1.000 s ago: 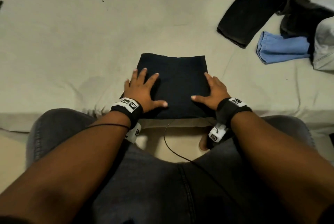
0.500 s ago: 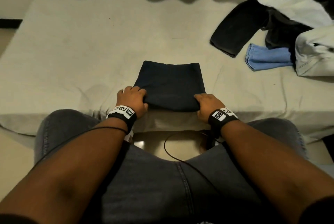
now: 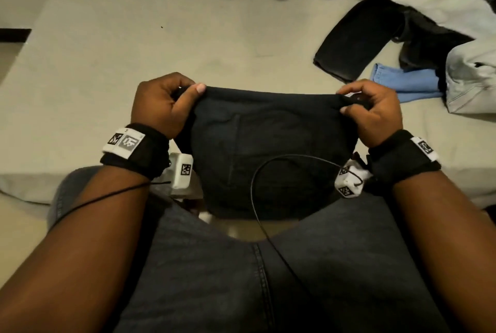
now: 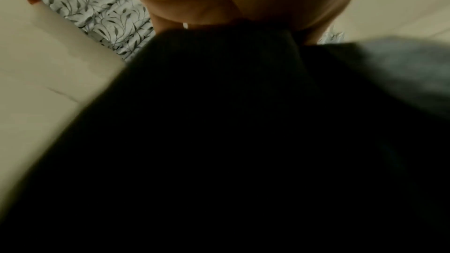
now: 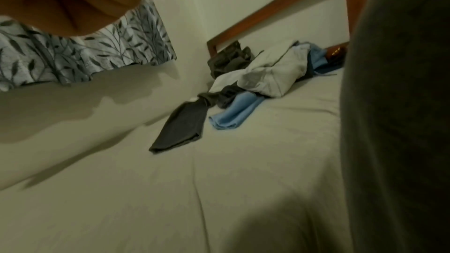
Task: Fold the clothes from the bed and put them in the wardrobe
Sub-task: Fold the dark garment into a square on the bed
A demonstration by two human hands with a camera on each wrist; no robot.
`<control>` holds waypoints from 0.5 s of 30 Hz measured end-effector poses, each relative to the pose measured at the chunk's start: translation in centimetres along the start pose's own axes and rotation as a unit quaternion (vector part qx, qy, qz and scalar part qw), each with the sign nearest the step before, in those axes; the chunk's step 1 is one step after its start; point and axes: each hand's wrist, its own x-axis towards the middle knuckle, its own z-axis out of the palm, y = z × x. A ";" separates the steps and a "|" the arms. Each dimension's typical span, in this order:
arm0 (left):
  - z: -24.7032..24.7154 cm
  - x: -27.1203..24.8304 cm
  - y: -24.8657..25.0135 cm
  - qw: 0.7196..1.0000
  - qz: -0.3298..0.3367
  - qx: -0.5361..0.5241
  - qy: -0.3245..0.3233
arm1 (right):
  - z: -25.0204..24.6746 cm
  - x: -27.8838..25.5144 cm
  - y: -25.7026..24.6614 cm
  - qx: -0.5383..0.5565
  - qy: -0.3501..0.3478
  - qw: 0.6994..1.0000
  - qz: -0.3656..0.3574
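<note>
You held the folded dark garment (image 3: 268,144) above the bed's (image 3: 134,50) near edge, your left hand (image 3: 161,104) and right hand (image 3: 373,109) each pinching a top corner. Unfolded clothes (image 3: 418,37) lay heaped at the bed's far right corner.

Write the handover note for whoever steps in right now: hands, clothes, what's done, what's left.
Left hand and right hand each pinch a top corner of the folded dark garment, held up off the bed.
Unfolded pile lies at the bed's far right: a black piece, a blue piece, pale ones.
Done: the dark garment looks folded.
Left: carry it to the wardrobe, not in view, then fold the pile.
</note>
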 end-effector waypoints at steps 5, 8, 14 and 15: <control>3.6 3.9 -5.5 0.993 -0.109 0.032 -0.011 | 4.0 5.5 3.6 -0.026 -0.008 0.993 0.118; 5.5 3.8 -7.6 0.974 -0.220 0.047 0.002 | 5.1 6.7 8.0 -0.062 0.037 0.967 0.246; 10.7 -1.7 -7.8 0.910 -0.331 0.116 -0.219 | 7.0 3.5 9.0 -0.215 -0.132 0.912 0.323; 11.3 -2.6 -7.7 0.902 -0.341 0.127 -0.234 | 7.3 2.8 9.2 -0.227 -0.156 0.902 0.331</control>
